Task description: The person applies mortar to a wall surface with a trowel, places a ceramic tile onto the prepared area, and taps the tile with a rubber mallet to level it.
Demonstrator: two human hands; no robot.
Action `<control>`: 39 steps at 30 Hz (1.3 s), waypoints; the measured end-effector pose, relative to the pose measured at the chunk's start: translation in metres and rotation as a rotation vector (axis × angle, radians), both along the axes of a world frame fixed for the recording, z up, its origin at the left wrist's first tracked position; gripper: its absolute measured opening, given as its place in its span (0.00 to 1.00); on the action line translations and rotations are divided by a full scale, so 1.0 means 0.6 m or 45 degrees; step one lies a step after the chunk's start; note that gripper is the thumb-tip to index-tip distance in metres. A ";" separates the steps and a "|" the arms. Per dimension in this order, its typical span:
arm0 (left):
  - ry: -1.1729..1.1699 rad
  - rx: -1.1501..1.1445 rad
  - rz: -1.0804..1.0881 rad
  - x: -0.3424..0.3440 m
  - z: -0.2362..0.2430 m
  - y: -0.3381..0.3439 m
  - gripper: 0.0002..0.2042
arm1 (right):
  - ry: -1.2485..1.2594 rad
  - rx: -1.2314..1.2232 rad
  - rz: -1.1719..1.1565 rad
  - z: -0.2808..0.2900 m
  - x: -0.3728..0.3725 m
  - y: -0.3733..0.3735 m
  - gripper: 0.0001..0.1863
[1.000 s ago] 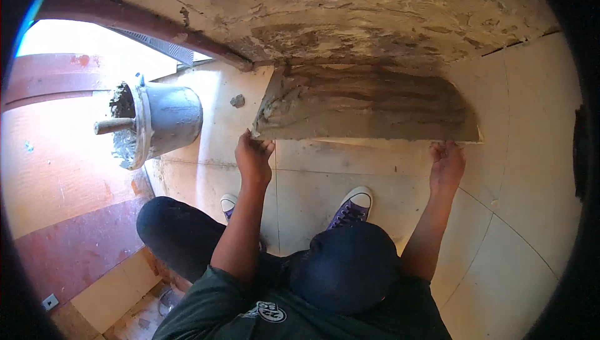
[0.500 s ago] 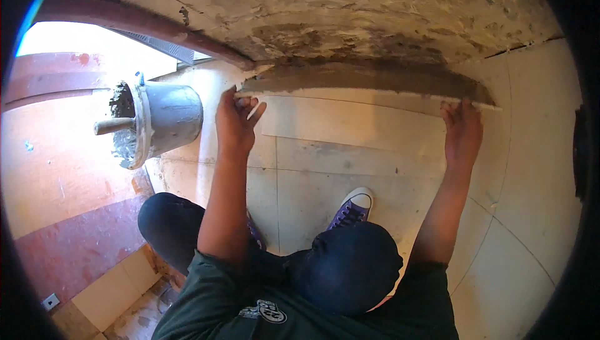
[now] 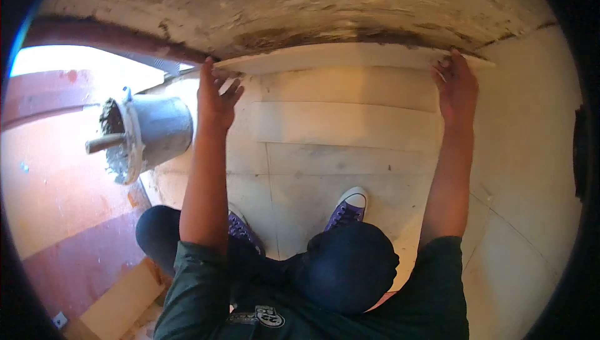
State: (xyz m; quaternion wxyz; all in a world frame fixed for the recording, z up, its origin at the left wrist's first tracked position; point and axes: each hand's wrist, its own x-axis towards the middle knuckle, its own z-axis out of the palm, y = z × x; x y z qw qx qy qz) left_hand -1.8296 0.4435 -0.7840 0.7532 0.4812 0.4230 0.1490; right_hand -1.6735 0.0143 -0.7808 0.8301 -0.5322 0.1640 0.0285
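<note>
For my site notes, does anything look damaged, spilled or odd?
The wall stands out: its surface is rough and ridged, darkened and ragged just above the smooth pale panel. The bucket at left has a messy, crusted rim. Whether the panel sits askew, I can't tell.

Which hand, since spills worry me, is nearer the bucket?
The left hand, at the left end of the panel; the right hand, at its right end, is farther from the bucket.

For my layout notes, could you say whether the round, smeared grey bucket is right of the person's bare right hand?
No, the bucket is to the left of the bare left hand.
</note>
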 end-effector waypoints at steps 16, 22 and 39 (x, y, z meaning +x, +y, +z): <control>-0.150 0.397 -0.045 0.024 -0.043 -0.025 0.35 | -0.072 0.053 -0.053 -0.022 0.022 0.033 0.18; -0.103 0.664 -0.350 0.037 -0.059 -0.058 0.41 | -0.024 -0.009 -0.150 -0.066 -0.024 0.071 0.52; -0.190 0.790 -0.256 0.066 -0.069 -0.067 0.34 | -0.101 -0.130 0.127 -0.087 -0.004 0.070 0.58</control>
